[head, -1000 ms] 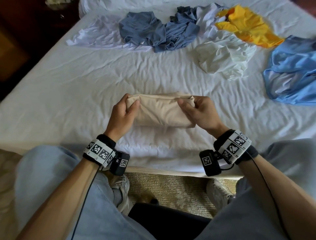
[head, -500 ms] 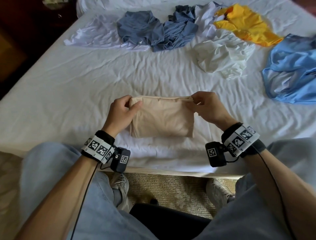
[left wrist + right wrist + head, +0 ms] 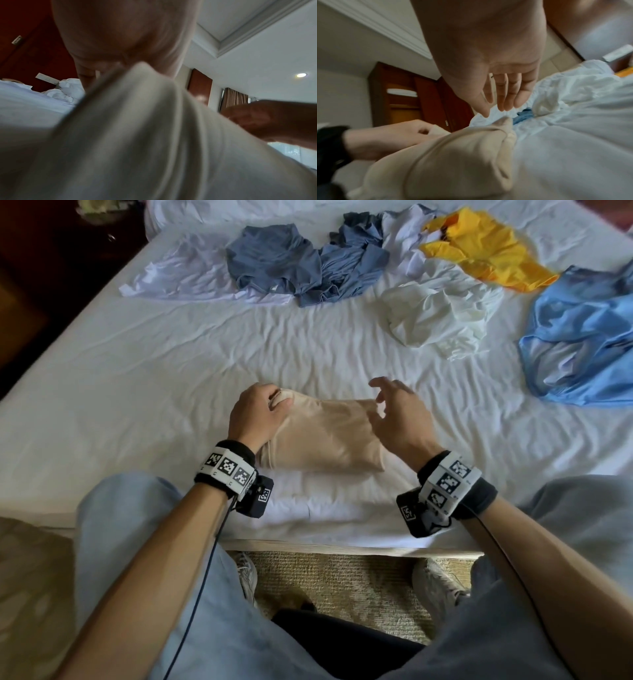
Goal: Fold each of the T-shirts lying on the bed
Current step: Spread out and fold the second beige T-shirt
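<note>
Half a second before, you held the tan T-shirt (image 3: pixel 322 436) up by both top corners. Then you laid it down on the bed (image 3: pixel 137 392), between your hands. Past your fingers, the other shirts (image 3: pixel 308 268) lay in messy heaps, not folded yet. Your right hand (image 3: pixel 399 416) had let go and hung just above its corner, fingers spread and holding nothing. Your left hand (image 3: pixel 255 414) kept pinching the other corner. This shirt looked almost done, so I think a new one came next.
</note>
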`<action>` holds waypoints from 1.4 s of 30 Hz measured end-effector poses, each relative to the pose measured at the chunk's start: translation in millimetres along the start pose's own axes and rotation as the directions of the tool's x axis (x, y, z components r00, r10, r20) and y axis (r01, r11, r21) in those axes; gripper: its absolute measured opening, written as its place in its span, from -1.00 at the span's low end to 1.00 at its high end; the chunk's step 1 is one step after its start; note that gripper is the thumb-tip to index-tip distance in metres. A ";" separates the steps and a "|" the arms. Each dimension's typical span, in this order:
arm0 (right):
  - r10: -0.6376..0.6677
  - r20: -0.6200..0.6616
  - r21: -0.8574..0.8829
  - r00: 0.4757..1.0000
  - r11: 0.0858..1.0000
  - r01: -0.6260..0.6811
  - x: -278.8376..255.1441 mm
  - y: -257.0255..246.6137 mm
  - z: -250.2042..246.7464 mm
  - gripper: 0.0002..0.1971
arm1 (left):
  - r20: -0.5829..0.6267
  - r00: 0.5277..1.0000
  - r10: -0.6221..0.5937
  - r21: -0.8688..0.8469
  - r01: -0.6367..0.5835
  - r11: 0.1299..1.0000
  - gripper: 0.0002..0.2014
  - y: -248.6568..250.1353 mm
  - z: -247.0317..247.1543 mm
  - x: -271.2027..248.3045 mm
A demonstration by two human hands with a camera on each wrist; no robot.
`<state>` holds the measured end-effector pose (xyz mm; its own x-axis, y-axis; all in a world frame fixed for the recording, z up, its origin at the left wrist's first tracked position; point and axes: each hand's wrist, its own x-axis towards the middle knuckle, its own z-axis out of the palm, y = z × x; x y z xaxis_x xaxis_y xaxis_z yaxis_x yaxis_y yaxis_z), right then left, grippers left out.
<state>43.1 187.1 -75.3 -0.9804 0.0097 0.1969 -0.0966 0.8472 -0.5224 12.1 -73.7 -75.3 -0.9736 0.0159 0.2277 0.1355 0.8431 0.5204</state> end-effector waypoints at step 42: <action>-0.093 0.075 0.540 0.993 0.841 0.038 19.1 -37.2 -9.0 -0.59 | 0.209 0.959 0.190 -0.056 -0.182 0.982 -0.14 10.5 8.5 -12.0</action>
<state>29.5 160.6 -44.6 -0.9773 -0.1086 0.1820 -0.2112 0.4255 -0.8800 23.6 -60.5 -79.5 -0.9466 0.2878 0.1453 0.3208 0.7945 0.5157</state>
